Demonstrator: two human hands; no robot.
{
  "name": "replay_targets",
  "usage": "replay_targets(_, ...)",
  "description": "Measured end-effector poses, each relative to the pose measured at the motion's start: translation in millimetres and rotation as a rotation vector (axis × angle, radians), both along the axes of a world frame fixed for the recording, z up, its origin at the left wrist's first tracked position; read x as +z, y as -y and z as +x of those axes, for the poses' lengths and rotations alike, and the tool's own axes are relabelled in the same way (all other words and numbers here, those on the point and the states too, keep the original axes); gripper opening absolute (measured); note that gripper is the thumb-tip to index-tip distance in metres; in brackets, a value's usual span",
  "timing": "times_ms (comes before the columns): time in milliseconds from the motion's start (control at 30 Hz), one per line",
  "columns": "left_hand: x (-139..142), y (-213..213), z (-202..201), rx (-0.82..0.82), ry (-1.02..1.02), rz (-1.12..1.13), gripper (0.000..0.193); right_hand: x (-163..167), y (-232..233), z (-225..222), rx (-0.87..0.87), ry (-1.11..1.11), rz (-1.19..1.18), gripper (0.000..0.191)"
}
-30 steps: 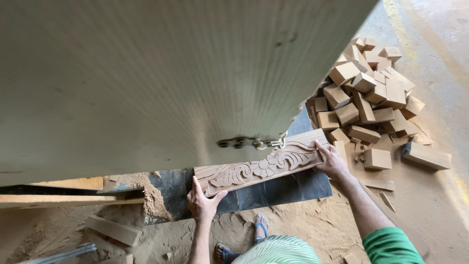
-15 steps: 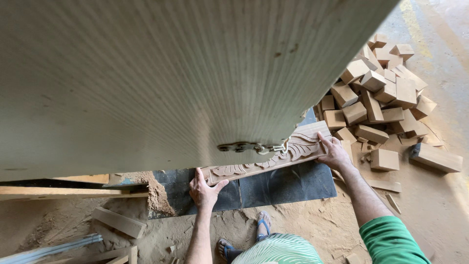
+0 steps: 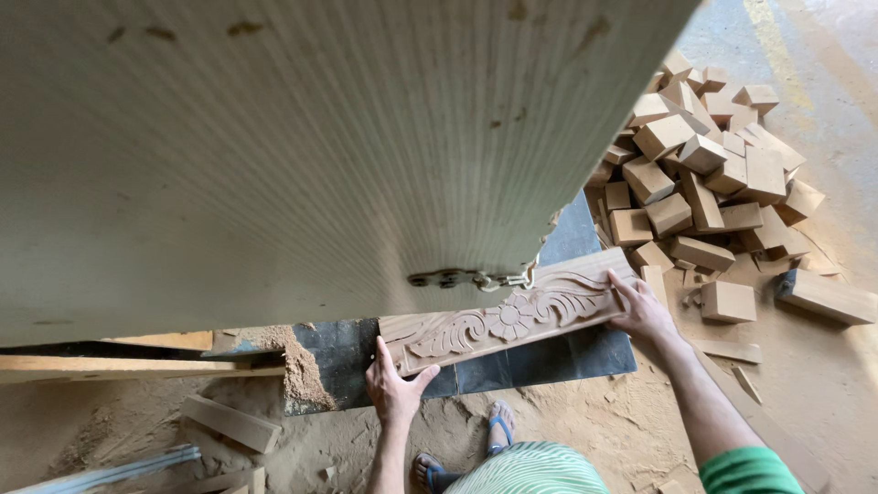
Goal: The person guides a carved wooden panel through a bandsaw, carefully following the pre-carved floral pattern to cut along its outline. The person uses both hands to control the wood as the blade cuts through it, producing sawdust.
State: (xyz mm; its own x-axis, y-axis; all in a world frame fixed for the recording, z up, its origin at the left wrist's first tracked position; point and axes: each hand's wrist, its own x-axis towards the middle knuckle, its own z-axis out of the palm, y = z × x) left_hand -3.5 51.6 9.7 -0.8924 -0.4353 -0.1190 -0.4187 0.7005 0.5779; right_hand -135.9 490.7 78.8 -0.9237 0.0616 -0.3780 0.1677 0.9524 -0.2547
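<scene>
A long carved wooden board (image 3: 503,320) with a flower and leaf scroll pattern lies level just under the edge of a big pale ribbed panel (image 3: 302,146). My left hand (image 3: 395,389) grips its near left end. My right hand (image 3: 640,311) holds its right end, fingers over the edge. A small metal chain and latch (image 3: 476,277) hangs from the panel's lower edge, right above the board's middle.
A heap of several light wooden blocks (image 3: 704,183) lies on the floor at the right. A dark mat (image 3: 540,357) sits under the board. Sawdust (image 3: 297,370), planks (image 3: 137,368) and offcuts (image 3: 229,423) lie at the left. My sandalled feet (image 3: 498,430) stand below.
The carved board dipped partly under the panel, then came back out toward me. Both hands kept their hold on its ends.
</scene>
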Motion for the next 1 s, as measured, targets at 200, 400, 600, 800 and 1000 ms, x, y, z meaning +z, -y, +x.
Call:
replay_targets(200,-15,-2,-21,-0.059,-0.032,0.0,0.146,-7,-11,6,-0.08,0.011,0.018,0.107)
replay_targets(400,-9,-1,-59,-0.091,0.035,-0.078,0.131,-5,-10,-23,-0.093,0.024,0.056,0.109)
replay_targets(600,9,3,-72,-0.08,0.084,-0.038,0.121,3,-3,-35,-0.077,-0.002,0.054,0.121)
replay_targets(800,7,8,-74,-0.077,0.06,-0.06,0.125,6,7,-36,-0.088,-0.001,0.045,0.121)
replay_targets(1000,8,7,-71,-0.071,0.119,-0.061,0.14,8,9,-30,-0.076,-0.001,0.051,0.118)
